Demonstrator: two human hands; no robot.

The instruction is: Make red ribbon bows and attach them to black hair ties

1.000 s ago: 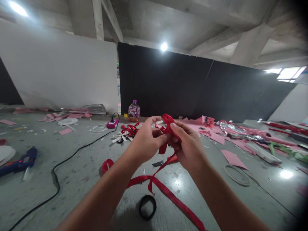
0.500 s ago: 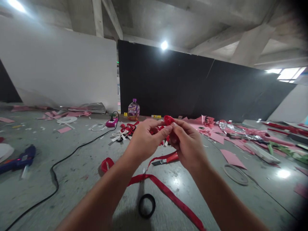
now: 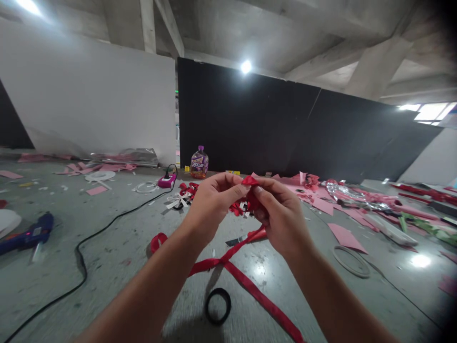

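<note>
A folded red ribbon is pinched between my two hands above the middle of the table. My left hand grips its left side with thumb and forefinger; my right hand grips its right side, the other fingers curled around more red ribbon. From my right hand a length of ribbon runs down to the table and lies in a long strip. A ribbon coil sits left of my left forearm. Under the hanging ribbon lies a utility knife, its orange-red handle partly covered. Nearer me is a black ring.
A blue glue gun lies at the left, and a black cord runs to a pink plug block. A bottle stands before the black panel. Pink paper scraps and a grey ring lie right.
The ribbon between my fingertips has gone from a round loop to a flatter, pointed fold. The ribbon hanging from my right hand now shows wider. Both hands stay in nearly the same place.
</note>
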